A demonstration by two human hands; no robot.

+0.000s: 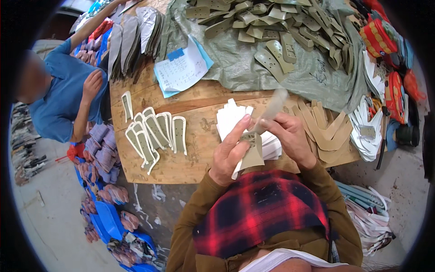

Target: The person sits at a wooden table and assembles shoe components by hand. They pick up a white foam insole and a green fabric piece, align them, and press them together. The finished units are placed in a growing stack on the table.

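My left hand [229, 156] grips an olive-green piece [254, 153] with small holes in it, the fingers bent over its edge. A white edge shows beneath that piece, close to my thumb. Beside it, my right hand [291, 136] pinches a pale, see-through strip [275, 105], smeared by motion, which rises from near the olive piece's upper end. Whether the strip is still attached to the piece, I cannot tell. Under and behind both hands lies a stack of white cut pieces [232, 119]. To the left, several olive pieces with white borders [156, 131] lie overlapped on the wooden table [190, 167].
A pile of olive perforated pieces [272, 52] covers a green woven sheet [226, 72]. Handwritten papers [179, 72] lie left of it. Tan curved pieces [326, 136] and white pieces [366, 131] are at right. A person in a blue shirt [68, 95] is at left, near grey stacked pieces [129, 45].
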